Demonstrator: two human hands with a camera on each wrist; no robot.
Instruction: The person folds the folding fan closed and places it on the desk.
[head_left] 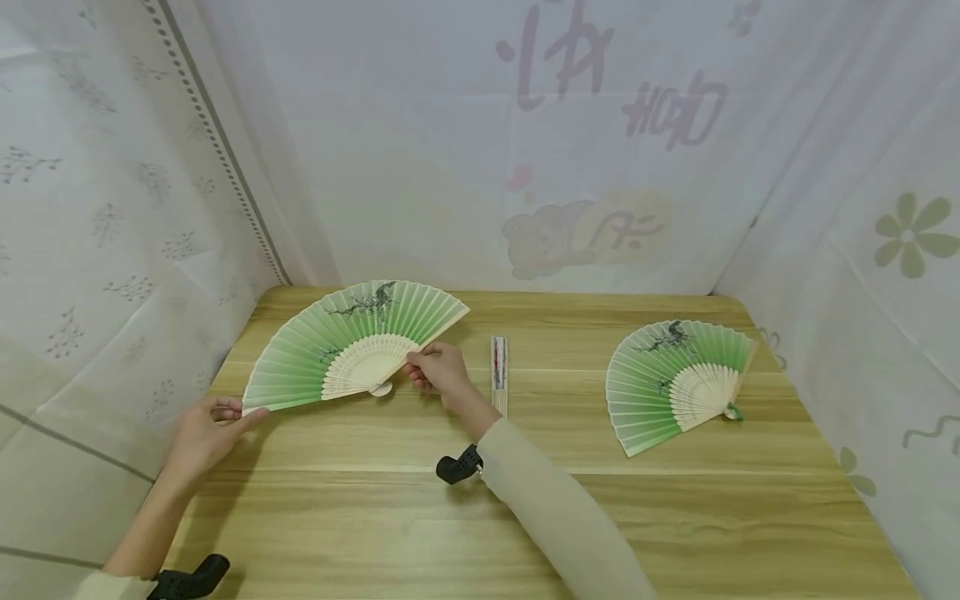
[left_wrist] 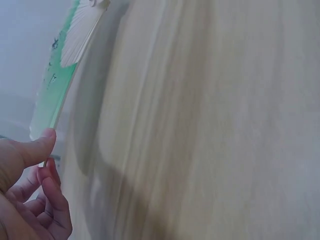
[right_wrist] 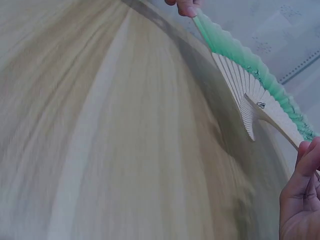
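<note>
One fan (head_left: 360, 342), between left grip (head_left: 208, 432), right grip (head_left: 444, 372)

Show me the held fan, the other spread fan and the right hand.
Held fan (head_left: 362, 360), head view: its pale ribs.
Other spread fan (head_left: 692, 390), head view: its pale ribs.
Right hand (head_left: 444, 369), head view: back of the hand.

Faint purplish lettering (head_left: 663, 115) marks the back curtain (head_left: 390, 167), but no word can be read clearly

Bare hands (head_left: 442, 372), plain pale cream sleeves (head_left: 562, 508), black wrist devices (head_left: 456, 467) with rounded ends
</note>
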